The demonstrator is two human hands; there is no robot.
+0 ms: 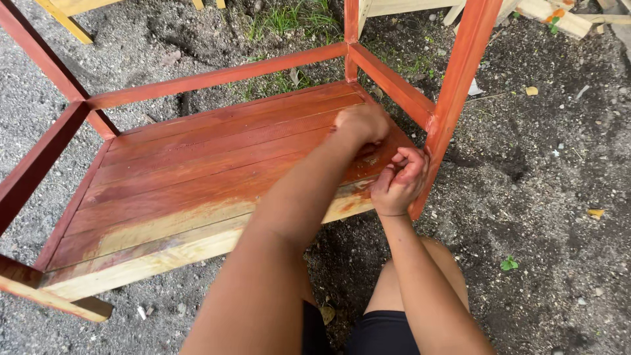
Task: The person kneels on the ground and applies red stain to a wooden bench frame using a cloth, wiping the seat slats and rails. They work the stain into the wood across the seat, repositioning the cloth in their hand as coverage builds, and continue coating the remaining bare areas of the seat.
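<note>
A wooden table (197, 164) lies upside down on the ground, its slatted underside stained red-brown and its near edge still pale bare wood. My left hand (360, 123) is a closed fist pressed on the slats near the right corner. A scrap of stained rag (370, 158) shows under it. My right hand (399, 180) has its fingers curled, resting against the near edge where the right red leg (457, 79) meets the top. It holds nothing that I can see.
Red rails (217, 75) and further legs rise around the underside. The table sits on dark gravelly soil (545, 197), with grass (289, 20) beyond. Pale unstained wooden pieces (559, 16) lie at the top edge. My knee (420, 276) is below.
</note>
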